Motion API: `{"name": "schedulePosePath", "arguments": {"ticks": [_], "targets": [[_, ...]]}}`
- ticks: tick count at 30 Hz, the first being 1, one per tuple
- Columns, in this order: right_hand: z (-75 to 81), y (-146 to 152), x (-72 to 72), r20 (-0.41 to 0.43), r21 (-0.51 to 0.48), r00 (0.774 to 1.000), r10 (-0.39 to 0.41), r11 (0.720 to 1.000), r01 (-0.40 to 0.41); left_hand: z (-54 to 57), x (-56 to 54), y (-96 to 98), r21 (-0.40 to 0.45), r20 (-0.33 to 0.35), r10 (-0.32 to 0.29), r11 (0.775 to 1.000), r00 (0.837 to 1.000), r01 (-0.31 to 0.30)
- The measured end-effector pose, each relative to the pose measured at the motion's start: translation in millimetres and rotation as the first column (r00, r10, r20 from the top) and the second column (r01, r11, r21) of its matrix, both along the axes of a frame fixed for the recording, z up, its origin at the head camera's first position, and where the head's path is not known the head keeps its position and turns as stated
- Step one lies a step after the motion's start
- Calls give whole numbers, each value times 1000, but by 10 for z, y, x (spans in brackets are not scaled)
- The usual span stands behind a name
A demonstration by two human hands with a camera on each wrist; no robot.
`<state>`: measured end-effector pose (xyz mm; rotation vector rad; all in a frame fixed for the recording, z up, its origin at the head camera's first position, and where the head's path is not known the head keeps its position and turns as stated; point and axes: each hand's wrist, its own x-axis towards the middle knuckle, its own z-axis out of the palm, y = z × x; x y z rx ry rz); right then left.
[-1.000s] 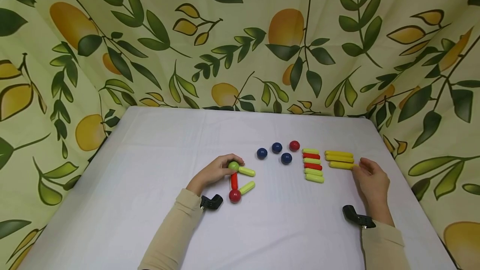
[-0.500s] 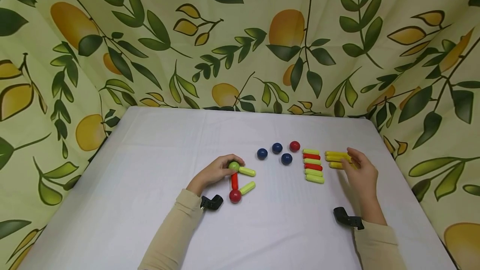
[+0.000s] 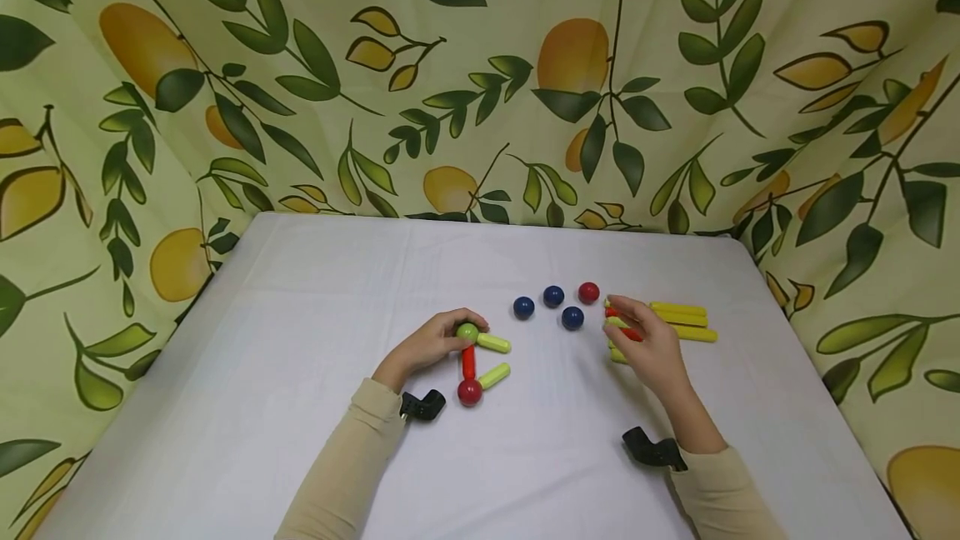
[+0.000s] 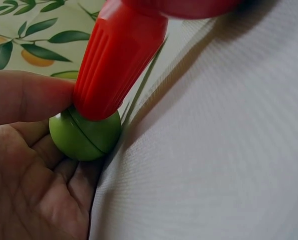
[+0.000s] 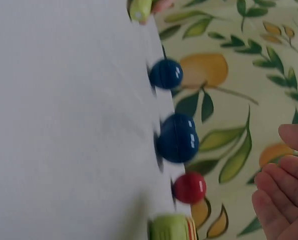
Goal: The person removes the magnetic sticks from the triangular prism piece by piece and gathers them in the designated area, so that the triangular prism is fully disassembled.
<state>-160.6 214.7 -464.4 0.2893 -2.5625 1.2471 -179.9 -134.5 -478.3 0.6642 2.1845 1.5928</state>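
My left hand [image 3: 429, 344] grips a green ball [image 3: 467, 333] between thumb and fingers. The ball is joined to a red rod [image 4: 121, 60] that runs to a red ball [image 3: 470, 392] nearer me. From each of these two balls a short lime-yellow rod [image 3: 494, 343] sticks out to the right. My right hand [image 3: 652, 348] hovers with relaxed, parted fingers and nothing between them. In the head view it overlaps a row of short lime and red rods [image 3: 617, 322], hiding most of them. The right wrist view shows its palm [image 5: 284, 210] bare.
Several loose balls lie mid-table: blue ones [image 3: 573, 318] and a red one [image 3: 588, 293]. Three longer yellow rods [image 3: 678, 307] lie side by side at the right, partly behind my right hand. A patterned curtain [image 3: 480, 107] rises behind the white table [image 3: 360, 265].
My right hand has moved left from the long yellow rods to over the short rods, carrying nothing. The left hand and the joined pieces have stayed in place.
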Motion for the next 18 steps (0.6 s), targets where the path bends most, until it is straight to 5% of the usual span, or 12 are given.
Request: {"name": "schedulePosePath", "arguments": {"ticks": [5,18], "targets": [[278,-364,109,64,-61,984,165,985,-161,-11,-9,-9,0,11,-5,1000,1000,5],[253,-934,-82,166,-221,909,382,913,-343,-16,-17,-17,8,-7,-3,1000,1000,3]]}}
